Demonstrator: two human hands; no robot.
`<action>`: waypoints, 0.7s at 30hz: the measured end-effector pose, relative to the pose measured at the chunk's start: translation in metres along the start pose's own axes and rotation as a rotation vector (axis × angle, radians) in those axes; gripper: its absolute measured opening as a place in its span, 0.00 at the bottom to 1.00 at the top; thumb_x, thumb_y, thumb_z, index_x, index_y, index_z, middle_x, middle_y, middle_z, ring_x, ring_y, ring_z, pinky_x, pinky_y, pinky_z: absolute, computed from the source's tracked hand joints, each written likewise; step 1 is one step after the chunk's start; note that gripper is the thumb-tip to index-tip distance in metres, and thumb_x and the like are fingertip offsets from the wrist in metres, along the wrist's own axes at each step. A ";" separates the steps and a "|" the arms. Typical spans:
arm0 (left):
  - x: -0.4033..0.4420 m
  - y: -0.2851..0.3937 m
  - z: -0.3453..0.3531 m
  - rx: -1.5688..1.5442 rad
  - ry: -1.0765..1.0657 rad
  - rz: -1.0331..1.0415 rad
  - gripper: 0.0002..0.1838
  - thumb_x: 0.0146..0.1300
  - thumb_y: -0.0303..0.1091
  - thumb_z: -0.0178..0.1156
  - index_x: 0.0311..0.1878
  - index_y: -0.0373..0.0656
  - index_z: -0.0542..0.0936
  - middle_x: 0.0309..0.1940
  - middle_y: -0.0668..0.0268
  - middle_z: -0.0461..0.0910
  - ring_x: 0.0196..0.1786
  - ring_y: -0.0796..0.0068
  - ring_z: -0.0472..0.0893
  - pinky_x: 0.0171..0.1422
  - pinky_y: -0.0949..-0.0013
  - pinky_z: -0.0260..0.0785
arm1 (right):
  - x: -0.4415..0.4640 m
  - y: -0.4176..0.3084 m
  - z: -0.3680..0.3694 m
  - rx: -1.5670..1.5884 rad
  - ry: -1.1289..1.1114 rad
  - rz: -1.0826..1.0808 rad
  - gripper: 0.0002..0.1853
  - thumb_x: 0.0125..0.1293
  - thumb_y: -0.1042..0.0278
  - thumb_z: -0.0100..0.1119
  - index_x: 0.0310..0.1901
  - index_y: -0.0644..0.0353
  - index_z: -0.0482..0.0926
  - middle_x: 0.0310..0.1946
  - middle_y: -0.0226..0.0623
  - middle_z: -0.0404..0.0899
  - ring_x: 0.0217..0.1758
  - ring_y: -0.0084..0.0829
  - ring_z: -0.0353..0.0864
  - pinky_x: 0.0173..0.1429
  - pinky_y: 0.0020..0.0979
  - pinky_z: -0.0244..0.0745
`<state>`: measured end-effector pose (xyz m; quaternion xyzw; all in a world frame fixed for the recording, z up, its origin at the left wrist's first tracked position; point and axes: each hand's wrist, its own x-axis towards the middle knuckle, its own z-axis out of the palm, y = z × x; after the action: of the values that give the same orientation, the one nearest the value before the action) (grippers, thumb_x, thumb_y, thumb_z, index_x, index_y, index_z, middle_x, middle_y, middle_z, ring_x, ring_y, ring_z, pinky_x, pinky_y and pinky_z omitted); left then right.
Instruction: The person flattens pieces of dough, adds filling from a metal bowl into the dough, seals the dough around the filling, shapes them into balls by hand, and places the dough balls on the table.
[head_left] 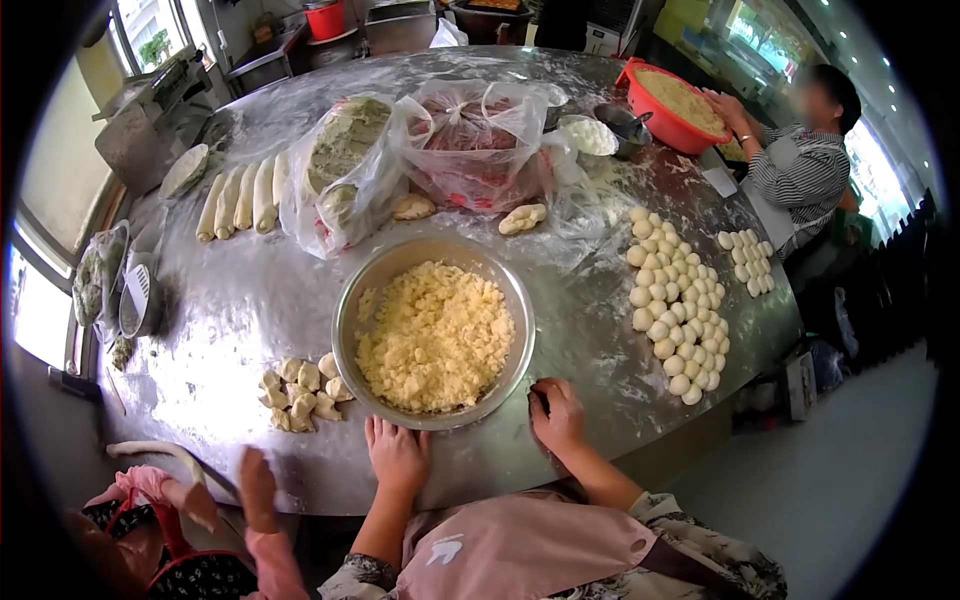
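Left hand [400, 455] lies flat, seemingly empty, at the bowl's near rim; right hand [557, 415] curls loosely — contents indiscernible. Table [225, 320] supports all; bowl [440, 250] sits centrally, presumably for two-handed reach, containing yellow crumbs [435, 335]; dough lumps [297, 392] cluster alongside — probably kept handy.

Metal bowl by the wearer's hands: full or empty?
Partly filled: crumbly yellow mixture lies inside the metal bowl, with bare inner wall showing between it and the far rim.
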<state>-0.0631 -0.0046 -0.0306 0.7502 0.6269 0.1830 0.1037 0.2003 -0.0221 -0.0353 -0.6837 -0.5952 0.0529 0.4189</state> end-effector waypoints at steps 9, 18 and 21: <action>-0.004 0.001 0.006 0.135 -0.012 0.030 0.32 0.58 0.52 0.61 0.56 0.33 0.75 0.59 0.48 0.72 0.68 0.47 0.65 0.75 0.44 0.47 | -0.006 0.006 0.001 -0.051 -0.018 -0.066 0.07 0.57 0.75 0.62 0.38 0.60 0.79 0.38 0.41 0.79 0.42 0.47 0.78 0.47 0.41 0.74; -0.021 0.002 -0.013 -0.015 -0.094 0.035 0.41 0.60 0.52 0.61 0.64 0.26 0.64 0.67 0.45 0.63 0.72 0.46 0.60 0.76 0.53 0.53 | 0.040 -0.030 -0.021 0.200 -0.032 0.193 0.13 0.61 0.72 0.63 0.48 0.61 0.79 0.38 0.41 0.79 0.37 0.40 0.80 0.42 0.38 0.76; -0.031 -0.002 -0.016 -0.169 -0.128 -0.008 0.28 0.62 0.38 0.60 0.60 0.29 0.68 0.63 0.46 0.67 0.66 0.44 0.67 0.68 0.56 0.64 | 0.080 -0.078 -0.028 0.203 -0.198 -0.020 0.17 0.62 0.70 0.63 0.53 0.61 0.77 0.45 0.43 0.80 0.41 0.41 0.81 0.46 0.39 0.77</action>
<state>-0.0759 -0.0361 -0.0209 0.7465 0.6042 0.1865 0.2070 0.1793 0.0273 0.0659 -0.6234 -0.6318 0.1760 0.4258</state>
